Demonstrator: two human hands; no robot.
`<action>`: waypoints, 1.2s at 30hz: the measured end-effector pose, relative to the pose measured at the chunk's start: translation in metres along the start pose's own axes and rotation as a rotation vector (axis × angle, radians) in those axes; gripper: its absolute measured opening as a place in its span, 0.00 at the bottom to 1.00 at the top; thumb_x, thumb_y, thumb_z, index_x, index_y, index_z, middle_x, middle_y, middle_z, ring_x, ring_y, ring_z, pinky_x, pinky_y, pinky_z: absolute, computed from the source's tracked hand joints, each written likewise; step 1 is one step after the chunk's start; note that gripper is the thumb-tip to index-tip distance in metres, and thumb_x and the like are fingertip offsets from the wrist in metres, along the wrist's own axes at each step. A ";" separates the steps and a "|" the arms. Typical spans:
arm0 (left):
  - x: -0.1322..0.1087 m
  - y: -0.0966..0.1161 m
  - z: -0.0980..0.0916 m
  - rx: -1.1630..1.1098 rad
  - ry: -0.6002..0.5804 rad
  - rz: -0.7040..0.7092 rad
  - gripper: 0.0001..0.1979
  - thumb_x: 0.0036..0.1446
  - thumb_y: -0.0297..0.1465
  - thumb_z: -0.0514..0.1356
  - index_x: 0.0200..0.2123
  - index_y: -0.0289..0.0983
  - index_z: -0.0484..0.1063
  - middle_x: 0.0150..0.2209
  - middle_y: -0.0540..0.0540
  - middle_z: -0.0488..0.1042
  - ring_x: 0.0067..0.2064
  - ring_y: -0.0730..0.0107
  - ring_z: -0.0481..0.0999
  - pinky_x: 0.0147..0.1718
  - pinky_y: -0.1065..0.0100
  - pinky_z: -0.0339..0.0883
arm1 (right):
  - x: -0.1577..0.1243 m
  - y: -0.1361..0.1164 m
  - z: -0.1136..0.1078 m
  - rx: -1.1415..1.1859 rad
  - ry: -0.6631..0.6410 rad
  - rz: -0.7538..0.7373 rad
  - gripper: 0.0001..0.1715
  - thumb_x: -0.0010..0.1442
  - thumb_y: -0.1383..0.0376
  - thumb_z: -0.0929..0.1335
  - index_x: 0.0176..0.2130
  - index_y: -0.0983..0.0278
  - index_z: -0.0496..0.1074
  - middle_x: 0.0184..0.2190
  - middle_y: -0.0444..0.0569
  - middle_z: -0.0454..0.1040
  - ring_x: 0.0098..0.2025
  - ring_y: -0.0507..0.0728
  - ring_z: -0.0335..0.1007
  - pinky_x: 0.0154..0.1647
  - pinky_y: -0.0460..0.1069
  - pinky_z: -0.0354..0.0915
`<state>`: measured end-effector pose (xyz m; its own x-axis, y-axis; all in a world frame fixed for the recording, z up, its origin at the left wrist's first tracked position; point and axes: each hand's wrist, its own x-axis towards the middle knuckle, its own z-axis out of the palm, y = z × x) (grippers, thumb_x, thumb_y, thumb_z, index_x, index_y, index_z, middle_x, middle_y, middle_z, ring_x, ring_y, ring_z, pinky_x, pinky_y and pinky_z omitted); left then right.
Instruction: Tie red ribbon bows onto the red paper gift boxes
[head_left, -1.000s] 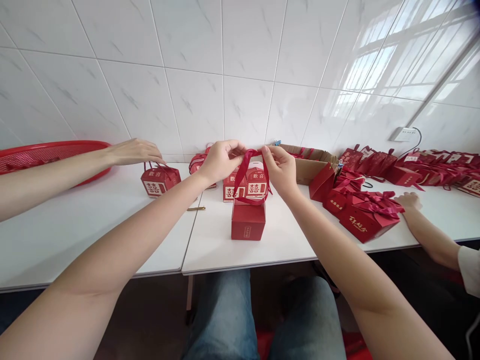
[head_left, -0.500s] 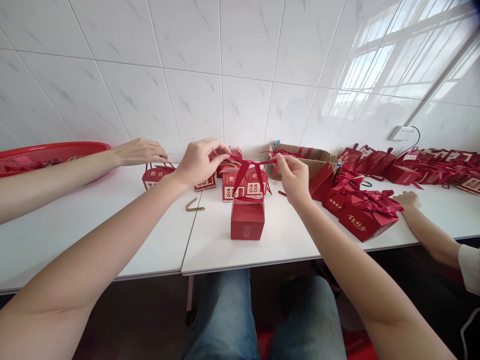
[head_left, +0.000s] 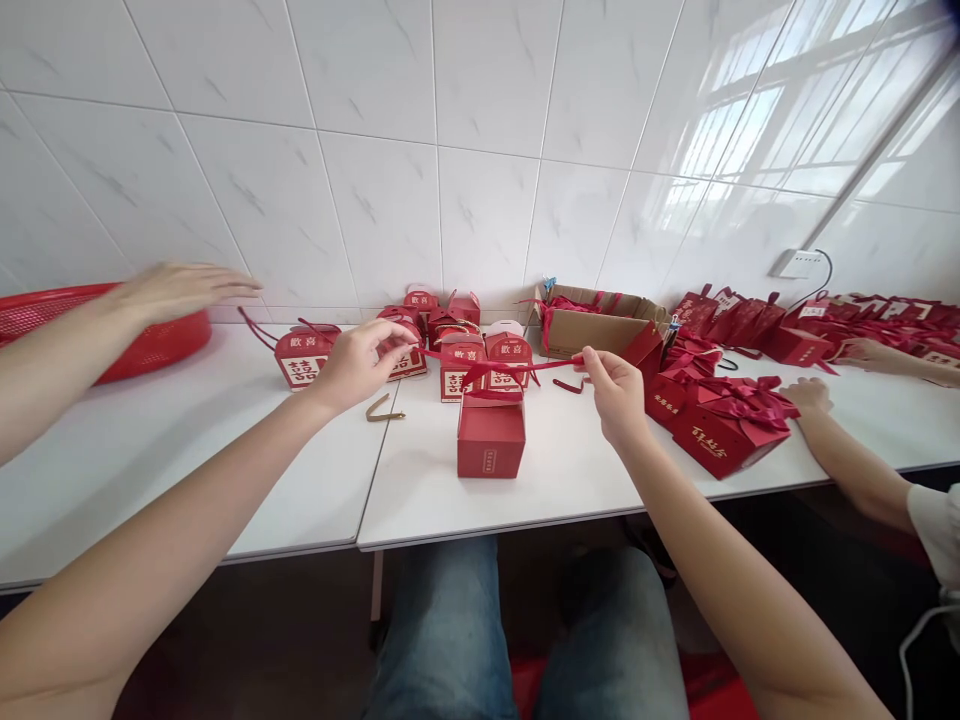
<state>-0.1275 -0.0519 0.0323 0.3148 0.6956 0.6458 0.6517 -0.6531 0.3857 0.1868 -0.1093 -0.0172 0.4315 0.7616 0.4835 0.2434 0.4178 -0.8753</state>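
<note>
A small red gift box (head_left: 491, 448) stands on the white table (head_left: 225, 450) in front of me. A red ribbon (head_left: 501, 366) runs across its top and is stretched out to both sides. My left hand (head_left: 360, 360) pinches the ribbon's left end. My right hand (head_left: 613, 380) pinches its right end. Both hands are closed on the ribbon and held well apart, a little above the table.
Several red boxes with white labels (head_left: 457, 345) stand behind against the tiled wall. A cardboard carton (head_left: 592, 325) and a pile of ribboned boxes (head_left: 724, 415) lie to the right. A red basket (head_left: 75, 320) is far left. Other people's arms reach in at the left (head_left: 90, 340) and the right (head_left: 847, 450). A gold strip (head_left: 382, 408) lies nearby.
My hands have dropped and moved apart, pulling the ribbon from a raised loop into a taut line over the box. The hand at the left has moved left toward the basket.
</note>
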 end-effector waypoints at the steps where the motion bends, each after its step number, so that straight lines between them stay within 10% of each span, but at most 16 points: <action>1: -0.004 -0.005 0.000 0.008 -0.006 -0.016 0.10 0.56 0.37 0.55 0.36 0.40 0.73 0.40 0.45 0.77 0.38 0.64 0.74 0.36 0.66 0.67 | -0.002 0.005 -0.004 0.003 0.002 0.020 0.22 0.53 0.48 0.68 0.29 0.64 0.75 0.28 0.48 0.75 0.33 0.55 0.70 0.35 0.49 0.65; 14: -0.058 -0.047 0.022 -0.075 -0.267 -0.203 0.16 0.59 0.43 0.52 0.43 0.41 0.72 0.44 0.43 0.75 0.43 0.58 0.74 0.38 0.64 0.68 | -0.041 0.056 -0.034 -0.230 -0.097 0.229 0.29 0.51 0.42 0.66 0.27 0.65 0.73 0.28 0.51 0.75 0.32 0.58 0.67 0.34 0.51 0.60; 26: -0.061 -0.050 0.033 -0.125 -0.248 -0.270 0.15 0.56 0.44 0.53 0.31 0.39 0.71 0.37 0.42 0.74 0.39 0.58 0.73 0.41 0.58 0.69 | -0.055 0.086 -0.052 -0.178 -0.042 0.309 0.28 0.52 0.42 0.66 0.28 0.64 0.73 0.29 0.51 0.74 0.36 0.59 0.69 0.36 0.52 0.63; 36: -0.042 0.010 0.045 -0.451 -0.210 -0.352 0.16 0.59 0.41 0.45 0.33 0.39 0.68 0.37 0.44 0.73 0.37 0.61 0.71 0.37 0.61 0.67 | -0.054 0.072 -0.030 0.002 -0.076 0.311 0.25 0.52 0.44 0.67 0.28 0.63 0.72 0.29 0.50 0.74 0.37 0.57 0.70 0.39 0.51 0.64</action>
<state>-0.1034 -0.0738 -0.0204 0.2924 0.9070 0.3030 0.3991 -0.4037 0.8233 0.2070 -0.1357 -0.1060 0.4189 0.8877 0.1912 0.1080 0.1603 -0.9811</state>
